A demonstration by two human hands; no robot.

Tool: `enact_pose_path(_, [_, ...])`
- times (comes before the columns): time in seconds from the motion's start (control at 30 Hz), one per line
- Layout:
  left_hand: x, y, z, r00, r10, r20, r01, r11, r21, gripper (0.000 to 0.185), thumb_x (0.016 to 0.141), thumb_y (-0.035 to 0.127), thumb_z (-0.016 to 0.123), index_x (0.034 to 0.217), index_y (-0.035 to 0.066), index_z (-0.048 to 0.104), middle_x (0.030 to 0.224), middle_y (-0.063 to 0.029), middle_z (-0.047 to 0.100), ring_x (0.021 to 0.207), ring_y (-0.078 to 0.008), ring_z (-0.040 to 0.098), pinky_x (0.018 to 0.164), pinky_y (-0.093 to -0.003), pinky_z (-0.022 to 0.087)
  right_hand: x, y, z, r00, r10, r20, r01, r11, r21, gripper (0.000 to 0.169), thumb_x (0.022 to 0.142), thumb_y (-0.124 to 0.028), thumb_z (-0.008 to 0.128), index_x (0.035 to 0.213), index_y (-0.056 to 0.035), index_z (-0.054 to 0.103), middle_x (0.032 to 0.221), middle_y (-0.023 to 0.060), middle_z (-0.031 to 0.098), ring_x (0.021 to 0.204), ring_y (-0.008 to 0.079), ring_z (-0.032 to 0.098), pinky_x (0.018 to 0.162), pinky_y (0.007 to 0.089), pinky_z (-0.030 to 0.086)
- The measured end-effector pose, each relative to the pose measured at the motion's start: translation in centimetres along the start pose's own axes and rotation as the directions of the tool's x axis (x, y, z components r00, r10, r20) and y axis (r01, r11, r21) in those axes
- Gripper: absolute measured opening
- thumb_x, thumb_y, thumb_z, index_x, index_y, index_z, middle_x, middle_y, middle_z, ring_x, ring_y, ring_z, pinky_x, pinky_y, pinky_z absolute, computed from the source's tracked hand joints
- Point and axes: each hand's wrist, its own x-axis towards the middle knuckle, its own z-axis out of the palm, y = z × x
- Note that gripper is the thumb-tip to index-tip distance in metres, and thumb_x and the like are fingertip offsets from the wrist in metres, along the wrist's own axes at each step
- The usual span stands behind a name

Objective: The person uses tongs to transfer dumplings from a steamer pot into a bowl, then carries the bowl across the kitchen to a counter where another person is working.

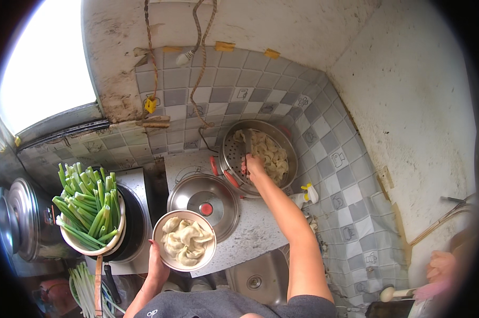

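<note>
My left hand (158, 262) holds a bowl (156, 234) by its left side, with the thumb on the rim. Several cooked dumplings (187, 240) fill this white bowl with a dark rim line. Over the steamer pot (293, 163), my right hand (254, 167) grips a flat-bladed metal utensil (247, 139), apparently a knife. Its blade points away from me, beside the steamed dumplings (277, 159) on the right of the perforated tray (236, 153). The tray's left part shows bare holes. A domed metal lid (219, 194) with a red knob lies behind the bowl.
Left of me, a basin (70, 244) of green scallion stalks (92, 206) rests on a dark pan (134, 226). A steel sink (237, 274) is below the counter (251, 222). A spray bottle (311, 193) stands right of the steamer. Cords (201, 75) hang along the wall.
</note>
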Motion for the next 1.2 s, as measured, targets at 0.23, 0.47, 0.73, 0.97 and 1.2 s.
enact_pose_path(0.23, [3.0, -1.0, 0.6, 0.998, 0.042, -0.037, -0.043, 0.999, -0.017, 0.075, 0.097, 0.06, 0.035, 0.141, -0.002, 0.037, 0.139, -0.0152, 0.049, 0.126, -0.0245, 0.051, 0.107, -0.0381, 0.041, -5.6, -2.7, -2.4, 0.989, -0.112, 0.1, 0.12, 0.99, -0.075, 0.032, 0.101, -0.027, 0.045, 0.081, -0.0028, 0.049, 0.062, 0.0049, 0.051, 0.044, 0.0133, 0.045, 0.04, 0.0313, 0.037])
enact_pose_path(0.47, [7.9, -3.4, 0.6, 0.997, 0.076, 0.005, -0.075, 0.996, -0.04, 0.069, 0.099, 0.055, 0.038, 0.138, -0.002, 0.04, 0.134, -0.0125, 0.053, 0.122, -0.0205, 0.053, 0.104, -0.0354, 0.042, -18.5, -4.4, -6.4, 0.931, -0.114, 0.346, 0.223, 0.929, -0.294, 0.022, 0.103, -0.022, 0.042, 0.096, -0.0032, 0.051, 0.07, 0.0019, 0.052, 0.043, 0.0072, 0.043, 0.037, 0.0244, 0.036])
enact_pose_path(0.73, [9.2, -3.3, 2.9, 0.996, 0.081, 0.024, -0.081, 0.996, -0.029, 0.067, 0.099, 0.055, 0.039, 0.135, -0.002, 0.044, 0.132, -0.0123, 0.054, 0.12, -0.0194, 0.054, 0.101, -0.0332, 0.043, -28.8, -1.2, -6.7, 0.824, 0.084, 0.56, 0.249, 0.835, -0.491, 0.022, 0.1, -0.02, 0.051, 0.109, -0.0007, 0.056, 0.07, 0.0018, 0.057, 0.052, 0.0066, 0.051, 0.044, 0.0251, 0.041])
enact_pose_path(0.97, [8.7, -3.4, 3.8, 0.994, 0.107, 0.038, -0.105, 0.994, -0.039, 0.068, 0.099, 0.056, 0.039, 0.136, -0.001, 0.044, 0.133, -0.0123, 0.053, 0.123, -0.0199, 0.052, 0.102, -0.0342, 0.042, -29.6, -0.4, -6.3, 0.75, -0.044, 0.66, 0.577, 0.533, -0.619, 0.027, 0.096, -0.022, 0.057, 0.113, -0.0005, 0.055, 0.079, 0.0199, 0.064, 0.071, 0.0361, 0.063, 0.066, 0.042, 0.048])
enact_pose_path(1.2, [7.7, -3.9, 3.5, 0.995, 0.102, -0.003, -0.102, 0.995, -0.019, 0.071, 0.097, 0.058, 0.04, 0.137, -0.001, 0.042, 0.132, -0.0121, 0.054, 0.121, -0.0196, 0.053, 0.101, -0.0342, 0.043, -31.0, -3.9, -7.2, 0.739, -0.037, 0.673, 0.622, 0.423, -0.659, 0.031, 0.094, -0.024, 0.06, 0.113, 0.0003, 0.054, 0.085, 0.0228, 0.065, 0.078, 0.0407, 0.064, 0.068, 0.0444, 0.049])
